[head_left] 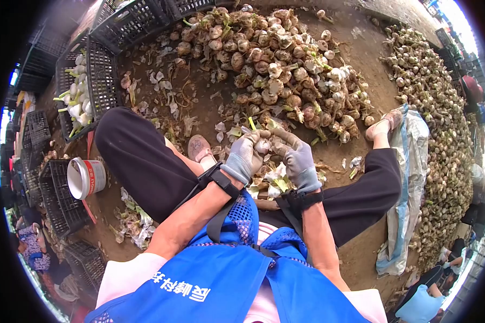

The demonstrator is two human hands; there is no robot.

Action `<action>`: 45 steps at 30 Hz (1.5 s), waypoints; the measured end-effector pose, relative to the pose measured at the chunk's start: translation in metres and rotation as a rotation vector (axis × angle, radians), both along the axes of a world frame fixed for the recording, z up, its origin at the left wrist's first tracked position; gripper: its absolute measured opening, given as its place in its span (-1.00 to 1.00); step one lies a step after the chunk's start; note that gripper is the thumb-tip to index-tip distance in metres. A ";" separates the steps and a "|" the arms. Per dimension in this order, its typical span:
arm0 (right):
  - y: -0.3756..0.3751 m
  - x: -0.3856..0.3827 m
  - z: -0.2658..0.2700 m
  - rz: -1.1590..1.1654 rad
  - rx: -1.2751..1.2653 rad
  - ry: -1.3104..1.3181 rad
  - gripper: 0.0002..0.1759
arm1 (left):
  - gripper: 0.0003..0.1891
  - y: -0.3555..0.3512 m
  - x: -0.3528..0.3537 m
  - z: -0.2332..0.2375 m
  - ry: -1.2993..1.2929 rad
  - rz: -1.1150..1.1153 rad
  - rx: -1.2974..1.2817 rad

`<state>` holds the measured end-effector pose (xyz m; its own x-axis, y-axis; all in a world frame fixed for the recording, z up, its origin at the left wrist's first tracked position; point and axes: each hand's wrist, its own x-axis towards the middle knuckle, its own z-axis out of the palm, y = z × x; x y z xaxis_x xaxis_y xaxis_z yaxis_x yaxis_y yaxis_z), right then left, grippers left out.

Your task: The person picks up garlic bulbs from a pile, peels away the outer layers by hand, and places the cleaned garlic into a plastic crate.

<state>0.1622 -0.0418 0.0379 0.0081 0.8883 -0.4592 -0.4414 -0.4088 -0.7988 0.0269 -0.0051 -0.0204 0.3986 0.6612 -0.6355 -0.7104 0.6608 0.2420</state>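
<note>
Between my two gloved hands, in the middle of the head view, is a garlic bulb (262, 146) with a short green stem (252, 123) near it. My left hand (246, 154) has its fingers closed round the bulb's left side. On the other side, the bent fingers of my right hand (293, 153) meet at the bulb, and the glove's fingertips look dirty. Loose peeled skins (276, 179) lie on the ground just below the hands. A large heap of unpeeled garlic (275, 64) rises beyond them.
At the left stands a black crate (103, 81) with white peeled bulbs (81, 102), and below it a white bucket (86, 178). A pale sack (409, 188) lies at the right beside a long garlic pile (442, 134). Other people sit at the lower edges.
</note>
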 end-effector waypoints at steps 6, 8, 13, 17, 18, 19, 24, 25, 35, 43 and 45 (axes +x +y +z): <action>-0.004 -0.025 -0.006 -0.024 0.211 -0.641 -0.55 | -0.76 -0.002 0.009 0.022 0.056 -0.015 0.387; -0.003 -0.027 -0.003 -0.022 0.269 -0.753 -0.56 | -0.78 -0.004 0.008 0.030 0.137 -0.025 0.388; 0.004 -0.003 -0.085 -0.153 -0.034 -0.381 -0.54 | -0.75 0.011 -0.007 0.012 -0.254 0.016 0.222; 0.001 0.005 -0.083 0.764 -0.265 -1.212 -0.55 | -0.57 0.020 -0.018 0.026 -0.358 0.013 0.249; 0.002 -0.002 -0.060 0.683 -0.229 -1.295 -0.51 | -0.57 0.021 -0.019 0.023 -0.357 0.026 0.252; 0.004 -0.009 -0.037 0.600 -0.195 -1.375 -0.46 | -0.58 0.021 -0.018 0.020 -0.284 0.062 0.170; 0.008 -0.019 -0.043 0.067 0.462 -0.853 -0.44 | -0.82 0.004 0.000 0.000 0.441 -0.191 0.684; 0.011 -0.018 -0.051 0.107 0.283 -0.847 -0.50 | -0.86 -0.004 0.010 -0.006 0.352 -0.107 0.311; 0.132 -0.066 -0.068 0.436 0.510 -0.856 -0.82 | -0.79 0.007 -0.025 -0.096 0.621 0.315 -0.046; 0.140 -0.131 0.023 0.010 0.774 -0.744 -0.83 | -0.81 -0.011 -0.047 -0.182 0.164 0.461 0.037; 0.103 -0.088 -0.045 0.343 0.415 -1.188 -0.78 | -0.70 0.002 -0.038 -0.070 0.663 0.150 0.015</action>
